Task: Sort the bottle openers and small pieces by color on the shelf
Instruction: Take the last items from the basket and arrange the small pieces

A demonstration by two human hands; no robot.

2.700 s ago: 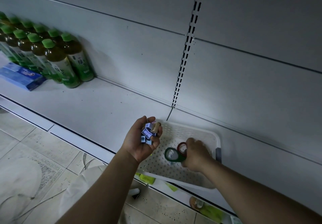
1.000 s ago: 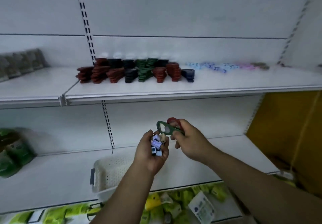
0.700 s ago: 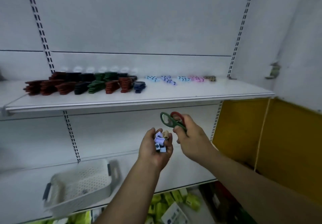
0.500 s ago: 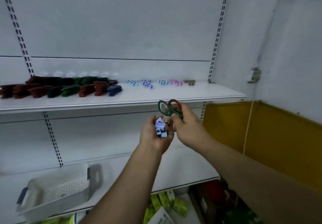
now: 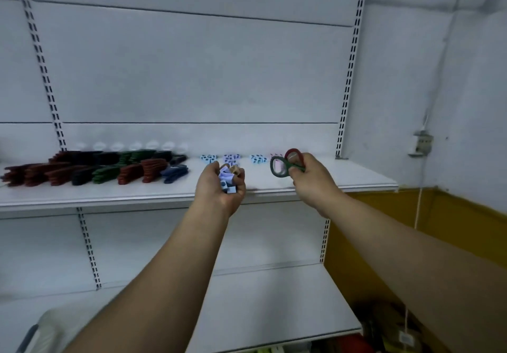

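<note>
My left hand (image 5: 219,188) is cupped, palm up, holding a heap of small pieces (image 5: 228,178), mostly pale blue and lilac with a tan one. My right hand (image 5: 311,178) pinches a green bottle opener (image 5: 277,166) and a red bottle opener (image 5: 295,155) together. Both hands are raised in front of the upper shelf (image 5: 343,178). On that shelf lie stacked bottle openers (image 5: 93,170) in red, black, green and blue at the left. Small groups of sorted pieces (image 5: 231,157) in light blue, lilac and pink sit behind my hands.
A lower white shelf (image 5: 274,306) runs below my arms. The corner of a white perforated basket (image 5: 41,328) shows at the bottom left. A yellow panel (image 5: 384,229) and a white wall stand to the right. Slotted shelf uprights (image 5: 349,78) rise behind.
I turned from the basket on the lower shelf up to the upper shelf. Both hands rose to its level and moved apart; the right hand carried the two openers to the right.
</note>
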